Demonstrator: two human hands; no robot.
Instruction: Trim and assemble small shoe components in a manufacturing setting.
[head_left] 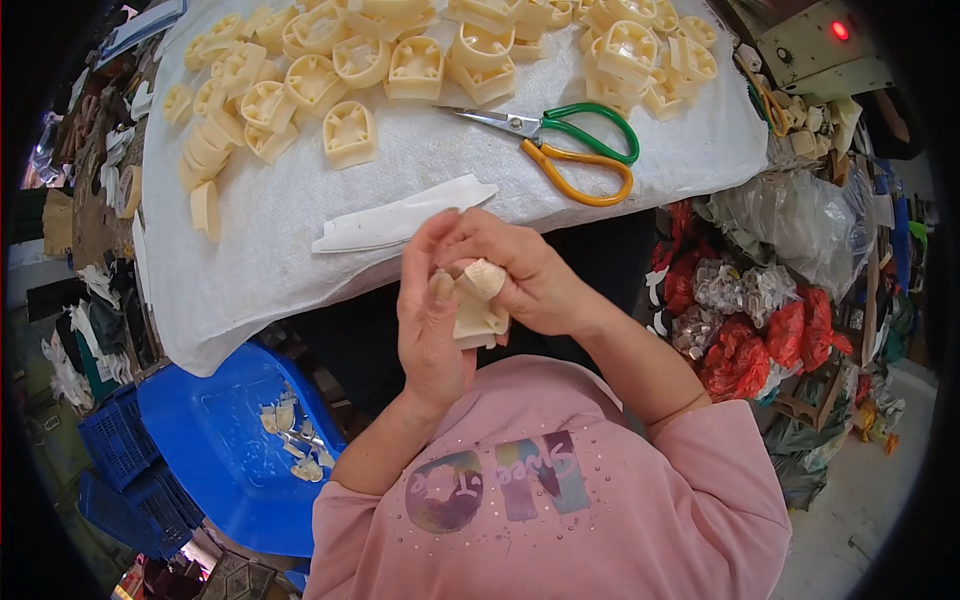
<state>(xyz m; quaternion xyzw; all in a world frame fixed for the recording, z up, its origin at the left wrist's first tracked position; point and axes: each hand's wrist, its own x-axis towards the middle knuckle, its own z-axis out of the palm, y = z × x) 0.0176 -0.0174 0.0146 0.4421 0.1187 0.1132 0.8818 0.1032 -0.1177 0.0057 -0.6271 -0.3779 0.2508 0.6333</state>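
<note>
Close in front of my chest, past the table's near edge, both hands hold a cream plastic part (478, 322) with a hollow shape. My left hand (428, 330) has its fingers closed along the part's left side. From the right, my right hand (540, 275) grips the part's upper end. A rough off-white piece (486, 279) shows at the right thumb; whether it is a wrap on the thumb or a loose bit, I cannot tell. Just beyond the hands lies a white strip (400, 215). Scissors (570, 150) with one green and one orange handle rest open farther right.
Many similar cream parts (349, 134) lie heaped along the far side of the white cloth-covered table (270, 270). A blue tub (230, 470) with a few cream scraps stands at lower left, beside blue crates (120, 435). Red and clear plastic bags (745, 355) crowd the right.
</note>
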